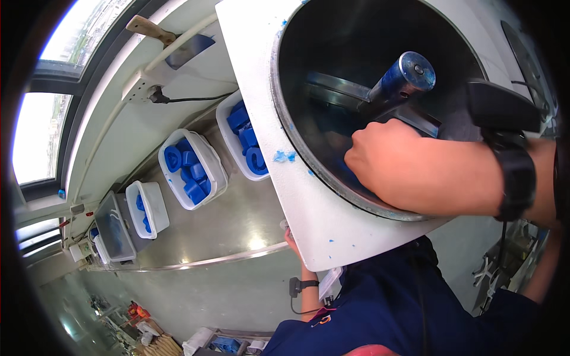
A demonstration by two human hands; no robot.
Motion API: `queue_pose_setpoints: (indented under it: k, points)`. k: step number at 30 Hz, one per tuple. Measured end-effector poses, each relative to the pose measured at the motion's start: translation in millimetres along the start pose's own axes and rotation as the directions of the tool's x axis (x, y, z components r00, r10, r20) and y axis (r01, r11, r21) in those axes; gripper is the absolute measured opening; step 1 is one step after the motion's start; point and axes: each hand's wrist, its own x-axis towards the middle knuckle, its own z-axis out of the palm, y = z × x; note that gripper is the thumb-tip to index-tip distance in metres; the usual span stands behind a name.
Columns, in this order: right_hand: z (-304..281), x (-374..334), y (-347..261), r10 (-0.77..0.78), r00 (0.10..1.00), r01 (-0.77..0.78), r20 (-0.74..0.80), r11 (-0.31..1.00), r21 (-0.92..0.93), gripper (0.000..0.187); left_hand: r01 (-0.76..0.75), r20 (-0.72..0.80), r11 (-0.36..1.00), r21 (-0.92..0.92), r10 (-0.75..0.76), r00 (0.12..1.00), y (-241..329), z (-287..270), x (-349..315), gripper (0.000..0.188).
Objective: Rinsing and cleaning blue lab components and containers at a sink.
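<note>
Currently right hand (386, 160) reaches into white machine's round drum (332, 77), fingers hidden, grip unclear. Left hand (291, 237) touches machine's lower edge, fingers hidden. Blue-filled tubs (193, 169) line steel counter (237, 225).

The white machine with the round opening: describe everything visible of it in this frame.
The white machine fills the upper right, its flat white face tilted and flecked with blue crumbs. A metal-rimmed round opening leads into a dark drum, where a blue-smeared shaft and a metal blade sit. The right hand reaches in over the rim, its fingers hidden inside. The left hand touches the lower edge of the face. It stands on a steel counter.
</note>
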Motion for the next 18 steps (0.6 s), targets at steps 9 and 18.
queue_pose_setpoints:
  k: [9, 18]
  points:
    - [-55, -79, 22, 0.004, 0.923, 0.064, -0.386, 0.985, 0.163, 0.019, 0.03, 0.034, 0.99, 0.14, -0.035, 0.999, -71, -68, 28, 0.056]
    - [-76, -161, 35, 0.107, 0.496, 0.001, -0.862, 0.992, 0.124, 0.037, -0.325, 0.171, 0.46, 0.826, 0.346, 0.923, 71, 10, 13, 0.075]
